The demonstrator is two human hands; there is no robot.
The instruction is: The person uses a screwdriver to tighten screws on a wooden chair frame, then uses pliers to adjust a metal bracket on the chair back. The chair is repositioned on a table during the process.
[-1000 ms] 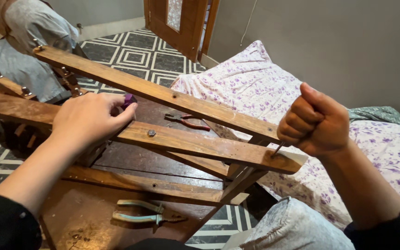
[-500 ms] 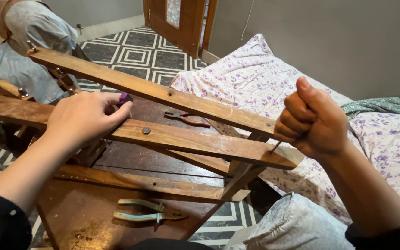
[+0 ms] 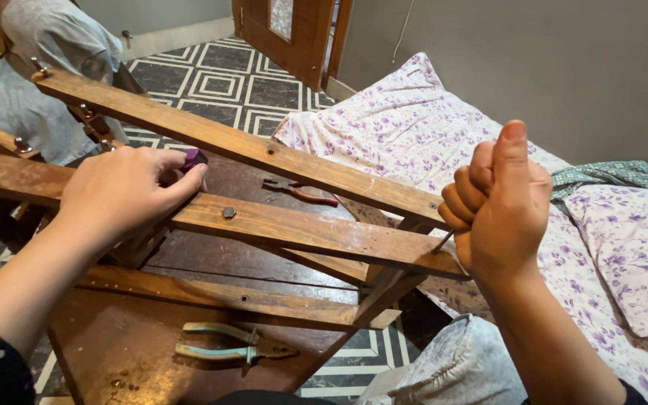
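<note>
Head view: my left hand [image 3: 125,191] clamps the wooden frame [image 3: 279,225], fingers around a purple piece [image 3: 191,158]. My right hand [image 3: 500,202], fisted, grips a thin metal tool [image 3: 442,241] at the frame's end. Teal pliers [image 3: 230,343] on the bench [image 3: 106,360] below, red pliers [image 3: 299,190] beyond, bed [image 3: 414,127] behind the right hand.

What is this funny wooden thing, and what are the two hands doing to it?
The camera sits on a person's head and looks down, so you see that person's own two hands. The wooden frame is made of long slats joined with bolts, and it lies over a brown table. The left hand rests on a slat and touches something small and purple. The right hand is a closed fist around a thin metal tool, its tip at the end of a slat. On the table lie pliers with pale blue handles and pliers with red handles. Beside it is a bed with a flowered sheet.
</note>
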